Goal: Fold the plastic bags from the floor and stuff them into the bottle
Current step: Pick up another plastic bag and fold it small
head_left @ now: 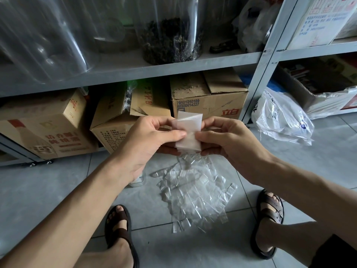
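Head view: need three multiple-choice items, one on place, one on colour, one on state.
1. Where does the pile of clear bags lie?
A. on a table
B. on the floor tiles, between the two sandals
C. inside a bucket

2. What colour are the sandals?
A. brown
B. blue
C. white

3. How is the folded bag held?
A. it lies loose on the ground
B. by one hand only
C. in the grip of both the left hand and the right hand

Key:
1 B, the pile sits on the tiles below the hands.
2 A, the straps are dark brown.
3 C, thumbs and fingers of both hands pinch it in the air.
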`<control>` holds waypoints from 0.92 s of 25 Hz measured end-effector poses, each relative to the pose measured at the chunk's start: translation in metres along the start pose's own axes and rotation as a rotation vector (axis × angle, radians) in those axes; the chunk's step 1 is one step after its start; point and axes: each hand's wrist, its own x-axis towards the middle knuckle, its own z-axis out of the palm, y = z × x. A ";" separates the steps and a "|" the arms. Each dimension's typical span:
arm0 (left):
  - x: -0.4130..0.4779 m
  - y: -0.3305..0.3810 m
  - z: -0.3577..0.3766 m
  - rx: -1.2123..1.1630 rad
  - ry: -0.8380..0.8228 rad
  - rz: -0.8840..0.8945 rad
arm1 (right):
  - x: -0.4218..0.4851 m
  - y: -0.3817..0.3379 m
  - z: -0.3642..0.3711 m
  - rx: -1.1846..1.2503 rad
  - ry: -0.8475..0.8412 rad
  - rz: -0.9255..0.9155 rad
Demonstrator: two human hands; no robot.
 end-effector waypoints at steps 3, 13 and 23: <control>-0.002 0.004 0.001 -0.034 -0.005 -0.011 | 0.001 -0.001 0.001 0.058 0.002 0.005; -0.006 0.011 0.002 -0.133 -0.077 -0.072 | 0.001 -0.001 0.000 0.084 -0.039 -0.002; -0.004 0.007 -0.001 -0.094 -0.150 -0.114 | 0.002 0.004 -0.002 -0.021 -0.031 -0.104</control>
